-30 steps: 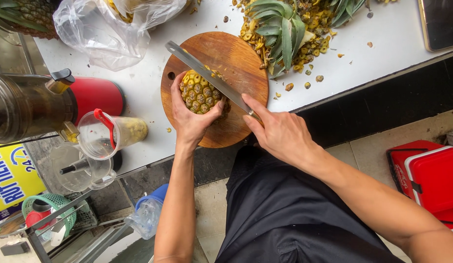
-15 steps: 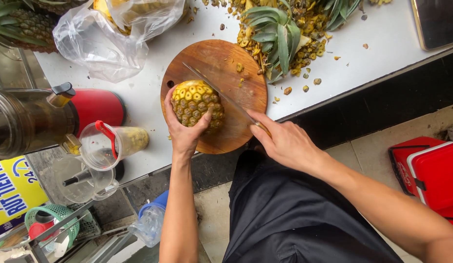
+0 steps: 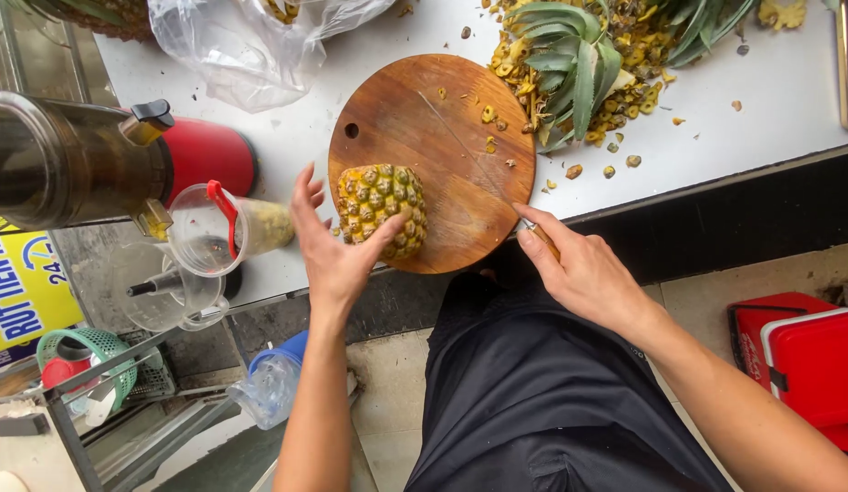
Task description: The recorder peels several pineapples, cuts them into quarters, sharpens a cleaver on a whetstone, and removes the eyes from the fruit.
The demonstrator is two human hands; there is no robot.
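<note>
Since the earlier frame the knife (image 3: 478, 150) has drawn back; the right hand (image 3: 583, 269) grips its handle, while the open left hand (image 3: 337, 246) should steady the peeled pineapple (image 3: 383, 205) firmly.

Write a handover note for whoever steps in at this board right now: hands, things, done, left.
Left hand: open, thumb against the peeled pineapple, fingers spread beside it, not gripping.
Right hand: closed on the knife handle at the board's near right edge; the thin blade lies flat across the round wooden cutting board.
Pineapple lies on the board's near left part.
Done: rind is off; the crown and scraps are piled on the white counter beyond the board.
Left: brown eyes still dot the fruit, and it is uncut.
</note>
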